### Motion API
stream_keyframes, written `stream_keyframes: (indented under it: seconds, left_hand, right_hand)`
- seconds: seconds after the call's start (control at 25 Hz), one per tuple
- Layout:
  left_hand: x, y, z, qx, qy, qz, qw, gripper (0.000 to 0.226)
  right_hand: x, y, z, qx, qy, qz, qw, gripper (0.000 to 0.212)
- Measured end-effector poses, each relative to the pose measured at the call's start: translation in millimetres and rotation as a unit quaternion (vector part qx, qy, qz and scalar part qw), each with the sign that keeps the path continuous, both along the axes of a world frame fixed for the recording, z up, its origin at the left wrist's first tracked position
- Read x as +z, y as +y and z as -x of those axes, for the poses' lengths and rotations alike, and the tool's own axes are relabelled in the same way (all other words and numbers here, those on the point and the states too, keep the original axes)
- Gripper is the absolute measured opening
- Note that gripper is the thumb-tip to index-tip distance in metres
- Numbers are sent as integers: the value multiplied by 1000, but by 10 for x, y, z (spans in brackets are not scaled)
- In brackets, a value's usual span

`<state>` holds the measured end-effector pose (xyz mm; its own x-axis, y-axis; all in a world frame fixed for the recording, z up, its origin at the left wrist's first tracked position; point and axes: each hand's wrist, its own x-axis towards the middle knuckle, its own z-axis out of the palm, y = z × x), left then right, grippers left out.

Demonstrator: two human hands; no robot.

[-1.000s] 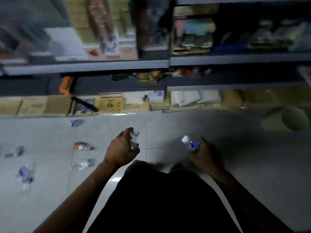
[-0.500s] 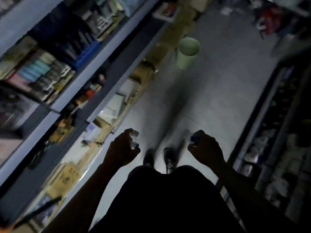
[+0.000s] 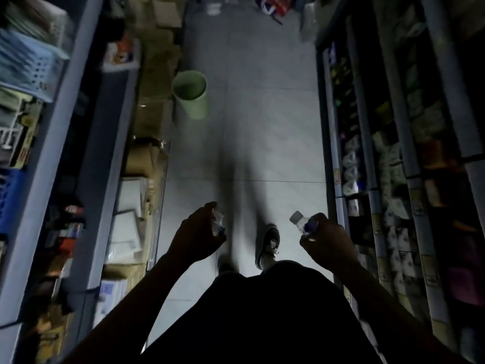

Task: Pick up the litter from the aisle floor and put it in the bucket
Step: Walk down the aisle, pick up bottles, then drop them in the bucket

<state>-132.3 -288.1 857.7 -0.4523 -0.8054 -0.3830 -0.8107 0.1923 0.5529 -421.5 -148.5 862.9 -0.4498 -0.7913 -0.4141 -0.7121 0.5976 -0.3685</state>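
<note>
Both hands grip litter: left hand (image 3: 195,236) curls around a crumpled bottle (image 3: 217,223), right hand (image 3: 326,241) around a capped bottle (image 3: 301,224). Green bucket (image 3: 193,101) stands ahead on the grey tiled floor (image 3: 262,127), beside left shelves (image 3: 78,153).

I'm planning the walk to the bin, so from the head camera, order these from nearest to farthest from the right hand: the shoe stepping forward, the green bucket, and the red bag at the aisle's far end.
Measured from the right hand:
1. Shoe, on the floor just to its left.
2. Green bucket, ahead by the left shelving.
3. Red bag, at the aisle's far end.
</note>
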Motion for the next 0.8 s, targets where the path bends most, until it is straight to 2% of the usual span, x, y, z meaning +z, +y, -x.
stream_keyframes:
  seconds: [0.08,0.24,0.44,0.68,0.8]
  left_hand:
    - [-77,-162,305,-23,-11,5,1000,78]
    - [-117,-377,743,-22,-26,3,999,76]
    - [-65,-564,908,65,-17,-27,997,55]
    - [-166,-1113,853,183,-57,-27,981,70]
    - [-230,-1566,888,210,-56,-16,976,76]
  right_hand:
    - [-46,-116,241,-21,-7,1,1000,30]
    - [-122,-450,621,-43,-37,-1,998,26]
    - [-169,-1223,1005,31,-70,9,997,29]
    - [-139,-2579,1198,118,-82,21,989,27]
    - [-140,-3254,1214,142,-83,28,986,29]
